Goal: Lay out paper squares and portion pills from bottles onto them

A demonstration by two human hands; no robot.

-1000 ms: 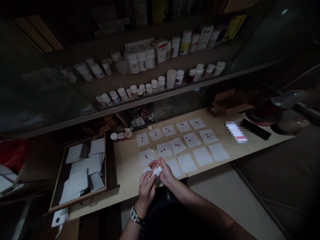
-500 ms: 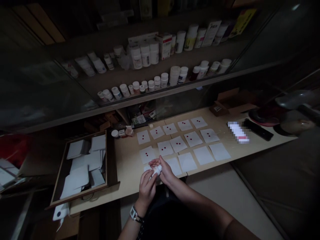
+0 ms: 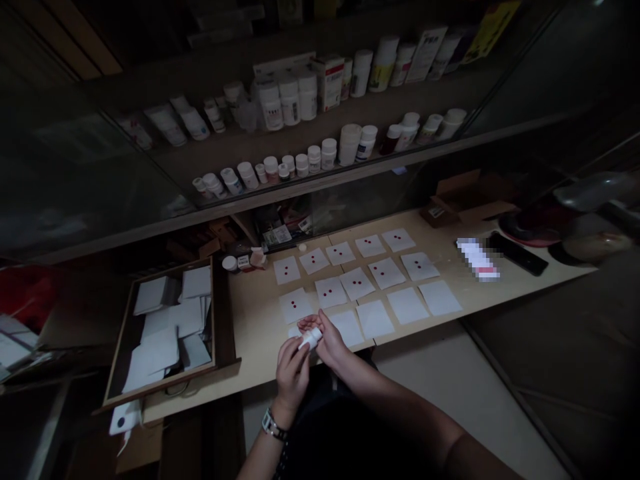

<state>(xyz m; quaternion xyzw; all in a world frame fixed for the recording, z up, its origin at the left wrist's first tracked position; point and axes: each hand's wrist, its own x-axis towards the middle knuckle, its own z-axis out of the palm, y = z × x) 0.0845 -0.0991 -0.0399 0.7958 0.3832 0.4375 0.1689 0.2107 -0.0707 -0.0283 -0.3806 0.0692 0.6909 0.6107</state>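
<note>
Between my fingers and thumb, my left hand (image 3: 291,368) holds a small white pill bottle (image 3: 311,339), tilted with its mouth toward the other palm. My right hand (image 3: 329,341) is cupped palm up, fingers stretched out, against the bottle's mouth. Whether any pills lie in that palm cannot be made out. Under and beyond the hands, white paper squares (image 3: 376,320) lie in rows on the table. Pairs of red pills (image 3: 293,305) sit on the squares of the two farther rows. Visible squares in the nearest row are bare, one partly hidden by my hands.
At the left an open drawer (image 3: 214,313) holds stacks of white paper. Shelves of medicine bottles (image 3: 350,145) rise behind the table (image 3: 255,327). A small white cap (image 3: 303,247) lies near the back edge. To the right are a cardboard box (image 3: 463,200) and a black phone (image 3: 520,253).
The bottle has tipped slightly and shifted a little to the left in my left hand. My right hand stays cupped in about the same place. The view has shifted slightly.
</note>
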